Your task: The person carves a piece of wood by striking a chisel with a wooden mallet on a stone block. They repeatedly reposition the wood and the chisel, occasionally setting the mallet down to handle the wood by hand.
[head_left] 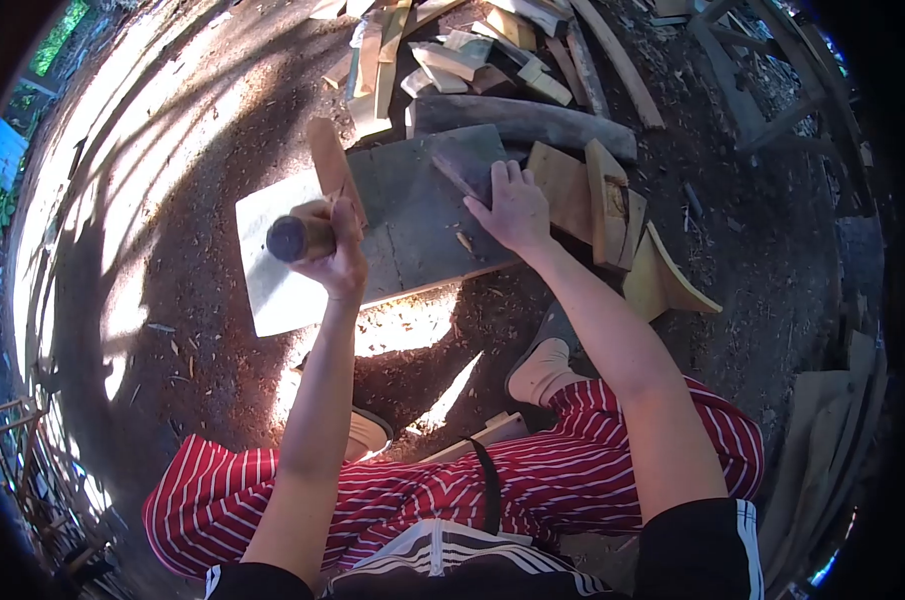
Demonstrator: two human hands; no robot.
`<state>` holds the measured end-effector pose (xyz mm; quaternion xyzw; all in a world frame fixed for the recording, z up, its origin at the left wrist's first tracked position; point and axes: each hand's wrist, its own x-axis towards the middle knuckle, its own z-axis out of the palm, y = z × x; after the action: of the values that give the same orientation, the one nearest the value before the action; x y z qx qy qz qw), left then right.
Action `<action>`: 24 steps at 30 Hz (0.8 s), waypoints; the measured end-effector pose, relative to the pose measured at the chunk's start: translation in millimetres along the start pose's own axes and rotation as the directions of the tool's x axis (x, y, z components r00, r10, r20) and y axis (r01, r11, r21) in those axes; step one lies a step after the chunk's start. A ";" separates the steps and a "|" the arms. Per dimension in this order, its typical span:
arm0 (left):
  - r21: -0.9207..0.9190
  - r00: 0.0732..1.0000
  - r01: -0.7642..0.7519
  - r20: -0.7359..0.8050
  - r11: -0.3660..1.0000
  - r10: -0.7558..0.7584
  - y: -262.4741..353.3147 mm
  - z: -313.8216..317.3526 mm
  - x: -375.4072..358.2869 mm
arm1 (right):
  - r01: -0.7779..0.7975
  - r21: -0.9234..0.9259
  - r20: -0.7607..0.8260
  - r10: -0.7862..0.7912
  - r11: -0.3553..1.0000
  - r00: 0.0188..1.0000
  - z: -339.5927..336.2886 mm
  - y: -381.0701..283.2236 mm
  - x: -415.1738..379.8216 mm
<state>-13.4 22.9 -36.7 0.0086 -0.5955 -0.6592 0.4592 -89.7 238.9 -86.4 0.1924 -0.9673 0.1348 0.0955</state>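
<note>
My left hand [341,248] is closed around a wooden tool with a round dark end [287,238] that faces up toward me. Beyond the knuckles, a flat reddish wood piece [333,162] slants up and away; how it joins the tool is hidden by the hand. Below is a wide flat board [403,240], its left part in bright sun. My right hand [520,208] lies over the board's right end, thumb apart from the fingers, beside a dark pointed patch or piece [461,166]. A small wood chip [464,241] lies on the board.
Behind the board is a thick grey timber [523,122], with a heap of wood offcuts [463,65] further back. Shaped wooden blocks [605,205] and a curved pale piece [666,277] lie to the right. Planks [808,450] stand at the far right. My feet [545,370] are close to the board.
</note>
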 end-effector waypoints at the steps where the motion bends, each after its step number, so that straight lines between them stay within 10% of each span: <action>1: 0.033 0.999 -0.046 0.028 0.998 0.045 -2.9 -2.6 -2.7 | -0.001 0.005 -0.001 0.001 1.000 1.000 -0.2 -0.8 -0.5; 18: 0.366 0.959 -0.284 0.105 0.886 0.264 -1.2 15.2 -17.1 | -0.022 0.044 0.070 0.019 0.999 0.997 -1.0 8.8 10.5; 20: 0.418 0.960 -0.280 0.101 0.864 0.262 -1.3 17.8 -14.9 | -0.333 0.492 0.428 0.110 0.804 0.897 2.5 20.5 32.3; 24: 0.408 0.988 -0.149 0.024 0.901 0.152 -19.7 4.7 -23.1 | -0.029 0.741 0.169 -0.145 0.670 0.975 -140.3 -50.8 57.5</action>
<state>-14.4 38.2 -63.4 0.0610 -0.7170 -0.4828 0.4991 -103.0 215.5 71.2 0.2588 -0.8274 0.4900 -0.0909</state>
